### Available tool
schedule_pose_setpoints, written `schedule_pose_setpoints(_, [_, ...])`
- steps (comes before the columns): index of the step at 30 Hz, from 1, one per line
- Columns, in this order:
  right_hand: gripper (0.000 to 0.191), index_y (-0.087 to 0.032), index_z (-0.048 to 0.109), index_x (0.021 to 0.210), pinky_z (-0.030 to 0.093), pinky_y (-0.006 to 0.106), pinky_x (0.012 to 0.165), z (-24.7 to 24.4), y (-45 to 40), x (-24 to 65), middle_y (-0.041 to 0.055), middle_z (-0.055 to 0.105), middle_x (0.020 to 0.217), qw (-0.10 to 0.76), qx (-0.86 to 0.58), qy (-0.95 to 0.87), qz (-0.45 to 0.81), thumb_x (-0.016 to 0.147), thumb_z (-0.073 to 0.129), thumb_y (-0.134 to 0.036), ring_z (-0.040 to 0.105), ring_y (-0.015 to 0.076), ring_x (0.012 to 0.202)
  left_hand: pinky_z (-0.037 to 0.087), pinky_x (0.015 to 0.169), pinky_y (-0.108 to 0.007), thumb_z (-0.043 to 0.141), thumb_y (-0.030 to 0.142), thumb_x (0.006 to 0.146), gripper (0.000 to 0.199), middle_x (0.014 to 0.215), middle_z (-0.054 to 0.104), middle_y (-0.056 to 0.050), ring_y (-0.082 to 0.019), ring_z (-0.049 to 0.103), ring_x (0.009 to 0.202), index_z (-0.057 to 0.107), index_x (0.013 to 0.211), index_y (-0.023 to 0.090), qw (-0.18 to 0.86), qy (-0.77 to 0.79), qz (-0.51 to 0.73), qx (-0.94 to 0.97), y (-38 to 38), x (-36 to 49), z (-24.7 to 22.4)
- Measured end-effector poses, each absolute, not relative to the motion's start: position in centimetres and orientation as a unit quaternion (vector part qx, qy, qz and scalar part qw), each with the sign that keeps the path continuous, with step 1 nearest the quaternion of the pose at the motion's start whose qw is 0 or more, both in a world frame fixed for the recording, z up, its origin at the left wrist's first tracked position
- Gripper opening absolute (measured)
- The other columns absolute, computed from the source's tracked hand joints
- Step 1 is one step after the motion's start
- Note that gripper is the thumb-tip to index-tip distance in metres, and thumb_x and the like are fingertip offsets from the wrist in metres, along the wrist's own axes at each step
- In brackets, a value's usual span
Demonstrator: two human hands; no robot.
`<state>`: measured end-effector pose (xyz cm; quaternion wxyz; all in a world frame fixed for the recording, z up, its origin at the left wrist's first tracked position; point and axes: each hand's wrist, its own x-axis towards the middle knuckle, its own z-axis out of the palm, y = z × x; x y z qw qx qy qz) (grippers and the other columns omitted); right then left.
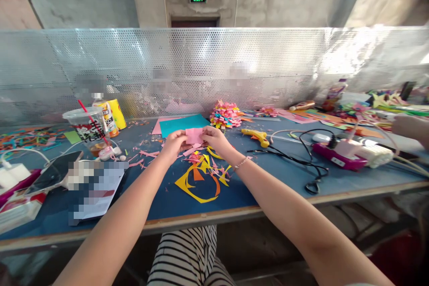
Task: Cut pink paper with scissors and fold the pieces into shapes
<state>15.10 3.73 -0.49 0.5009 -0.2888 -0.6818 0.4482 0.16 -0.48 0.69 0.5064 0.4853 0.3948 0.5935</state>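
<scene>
Between my two hands, above the blue table, is a small pink paper piece (194,136). My left hand (174,144) pinches its left edge, and my right hand (213,137) grips its right edge. Pink and yellow paper scraps (200,161) lie just below the hands, beside a yellow sheet with a curved cut-out (187,191). Behind the hands rests a teal sheet (182,124) over a pink one. A multicoloured paper flower ball (225,114) stands behind my right hand. To its right lies a yellow glue gun (256,136).
A plastic cup with a red straw (87,127), a bottle (109,118) and a phone (58,170) are on the left. On the right are black cables (295,156) and a purple power strip (338,157). A perforated metal screen (201,53) runs behind the table.
</scene>
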Motion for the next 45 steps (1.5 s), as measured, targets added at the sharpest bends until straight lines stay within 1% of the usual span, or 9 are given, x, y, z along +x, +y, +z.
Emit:
schedule_pose_setpoints(5, [0.009,-0.017,0.053,0.072,0.045,0.024,0.054,-0.2,3.6,15.2,-0.003,0.051,0.061,0.52,-0.287,-0.673,0.44,0.063,0.051,-0.017,0.05,0.0084,0.054,0.051,0.054,-0.026,0.052,0.01,0.061,0.012,0.057,0.059,-0.001,-0.012,0.058,0.052,0.056,0.072,0.015,0.53,0.394,0.595,0.458,-0.2,-0.1,0.7])
schedule_pose_setpoints(8, [0.015,-0.017,0.061,0.075,0.044,0.025,0.061,0.0,3.5,15.4,0.0014,0.058,0.072,0.537,-0.294,-0.715,0.337,0.066,0.048,-0.015,0.053,0.011,0.065,0.051,0.054,-0.027,0.051,0.019,0.067,0.008,0.062,0.06,-0.003,-0.011,0.057,0.05,0.055,0.072,0.015,0.539,0.394,0.604,0.435,0.1,-0.3,0.5])
schedule_pose_setpoints(12, [0.019,-0.02,0.067,0.074,0.043,0.026,0.072,0.5,3.2,15.7,0.0039,0.057,0.083,0.583,-0.268,-0.739,0.206,0.069,0.05,-0.015,0.053,0.0131,0.081,0.051,0.057,-0.03,0.058,0.034,0.067,0.02,0.065,0.059,-0.003,-0.013,0.059,0.054,0.054,0.073,0.015,0.585,0.392,0.586,0.402,0.2,-0.3,0.2])
schedule_pose_setpoints(15, [0.019,-0.021,0.068,0.075,0.043,0.024,0.067,0.5,3.2,15.8,0.0034,0.054,0.08,0.584,-0.257,-0.748,0.182,0.069,0.051,-0.015,0.051,0.0117,0.076,0.051,0.064,-0.029,0.066,0.022,0.062,0.019,0.068,0.059,-0.001,-0.012,0.06,0.059,0.052,0.073,0.016,0.612,0.343,0.584,0.409,0.2,-0.2,0.1])
schedule_pose_setpoints(18, [0.022,-0.02,0.067,0.078,0.042,0.024,0.066,0.2,3.4,15.7,0.0029,0.056,0.077,0.562,-0.253,-0.763,0.196,0.069,0.049,-0.013,0.052,0.0112,0.073,0.05,0.068,-0.028,0.065,0.01,0.061,0.019,0.072,0.061,-0.002,-0.01,0.06,0.064,0.053,0.075,0.015,0.603,0.31,0.604,0.419,0.3,-0.3,0.0])
schedule_pose_setpoints(20, [0.024,-0.019,0.066,0.082,0.042,0.024,0.066,0.2,3.3,15.6,0.0028,0.059,0.078,0.549,-0.257,-0.766,0.215,0.069,0.048,-0.012,0.053,0.0114,0.072,0.05,0.069,-0.027,0.063,0.008,0.061,0.018,0.074,0.063,-0.002,-0.01,0.061,0.065,0.054,0.076,0.014,0.601,0.304,0.607,0.423,0.4,-0.4,0.1])
schedule_pose_setpoints(26, [0.023,-0.018,0.063,0.089,0.041,0.023,0.062,1.0,1.7,15.5,0.0021,0.06,0.079,0.526,-0.25,-0.742,0.331,0.073,0.049,-0.024,0.053,0.0111,0.069,0.05,0.068,-0.027,0.061,0.006,0.062,0.015,0.069,0.063,-0.002,-0.011,0.061,0.065,0.055,0.072,0.014,0.611,0.288,0.61,0.415,0.0,-0.5,0.5])
schedule_pose_setpoints(36, [0.019,-0.017,0.059,0.085,0.037,0.02,0.054,0.4,2.3,15.1,0.0001,0.054,0.07,0.524,-0.223,-0.737,0.364,0.069,0.057,-0.028,0.047,0.0081,0.06,0.051,0.065,-0.028,0.06,0.006,0.06,0.018,0.07,0.063,-0.001,-0.012,0.061,0.064,0.055,0.074,0.014,0.615,0.288,0.596,0.429,-0.3,-0.3,0.9])
schedule_pose_setpoints(45, [0.02,-0.017,0.056,0.084,0.037,0.02,0.054,0.6,1.9,15.0,-0.0012,0.052,0.07,0.522,-0.215,-0.727,0.391,0.069,0.058,-0.03,0.046,0.0072,0.059,0.05,0.065,-0.025,0.061,0.005,0.059,0.02,0.071,0.064,-0.001,-0.011,0.061,0.066,0.055,0.076,0.014,0.613,0.277,0.598,0.435,-0.5,-0.2,0.9])
